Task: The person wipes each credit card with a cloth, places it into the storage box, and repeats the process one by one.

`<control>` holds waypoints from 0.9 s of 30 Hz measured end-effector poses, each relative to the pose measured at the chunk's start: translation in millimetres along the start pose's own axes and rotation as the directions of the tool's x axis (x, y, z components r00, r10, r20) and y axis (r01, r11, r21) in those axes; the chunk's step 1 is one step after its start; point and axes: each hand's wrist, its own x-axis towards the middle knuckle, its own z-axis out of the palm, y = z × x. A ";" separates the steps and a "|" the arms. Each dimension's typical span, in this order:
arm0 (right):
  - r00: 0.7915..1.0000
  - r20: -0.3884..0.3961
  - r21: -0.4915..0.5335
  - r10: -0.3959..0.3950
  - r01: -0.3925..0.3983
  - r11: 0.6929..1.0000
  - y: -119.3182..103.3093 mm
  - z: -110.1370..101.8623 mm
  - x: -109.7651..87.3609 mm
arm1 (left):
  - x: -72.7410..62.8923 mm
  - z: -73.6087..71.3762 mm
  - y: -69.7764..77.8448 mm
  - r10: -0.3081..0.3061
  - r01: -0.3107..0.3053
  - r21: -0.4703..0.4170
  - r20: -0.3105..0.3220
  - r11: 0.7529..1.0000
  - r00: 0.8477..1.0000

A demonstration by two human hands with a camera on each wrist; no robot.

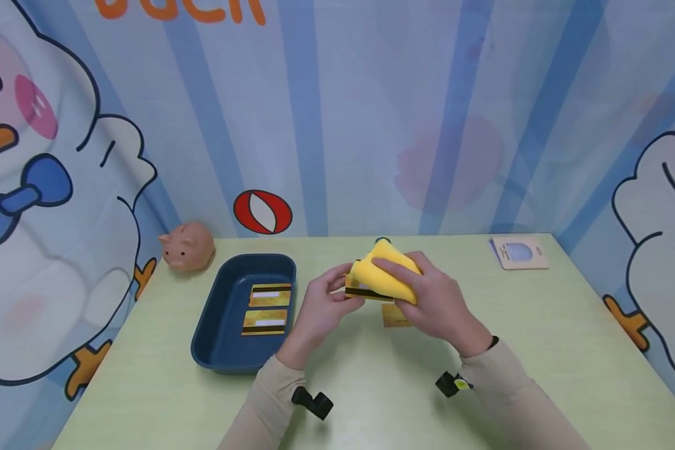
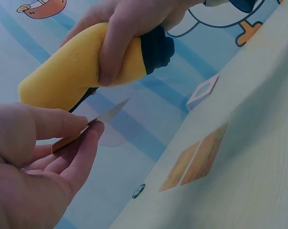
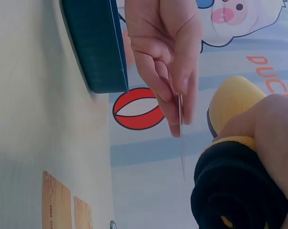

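Observation:
My left hand (image 1: 325, 307) pinches a gold bank card (image 1: 364, 292) with a black stripe between thumb and fingers. Edge-on in the right wrist view, the card (image 3: 182, 143) looks like a thin line. With curled fingers my right hand (image 1: 441, 297) grips a soft yellow thing (image 2: 62, 71) that has a black end (image 2: 155, 50); its exact kind is unclear. In the head view it hangs right over the card and partly hides it; whether they touch I cannot tell. Below the hands, gold cards (image 2: 201, 155) lie on the table, partly hidden by the right hand in the head view.
At the left stands a dark blue tray (image 1: 210, 337) with two gold cards (image 1: 265, 322) in it. Behind it is a pink piggy bank (image 1: 189, 247). Booklets (image 1: 520, 252) lie at the back right. A small round thing (image 2: 139, 191) sits near the table's back edge.

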 end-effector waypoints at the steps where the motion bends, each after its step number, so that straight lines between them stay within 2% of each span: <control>1: 1.000 0.005 -0.005 -0.003 0.003 1.000 -1.3 1.0 1.4 | 0.2 0.3 0.3 0.002 -0.002 -0.001 0.003 1.000 1.000; 11: 0.994 0.094 -0.091 -0.056 0.064 0.994 -11.0 10.1 8.1 | 1.0 2.5 3.1 0.050 -0.050 -0.014 0.019 0.999 0.999; 21: 0.977 0.208 -0.024 -0.038 0.044 0.999 -14.9 5.8 9.7 | -0.3 3.5 6.9 0.079 -0.080 0.015 0.014 0.997 0.997; 27: 0.977 0.210 -0.015 -0.046 0.050 0.999 -16.0 6.4 10.2 | -1.4 2.1 8.1 0.088 -0.089 0.024 0.022 0.996 0.996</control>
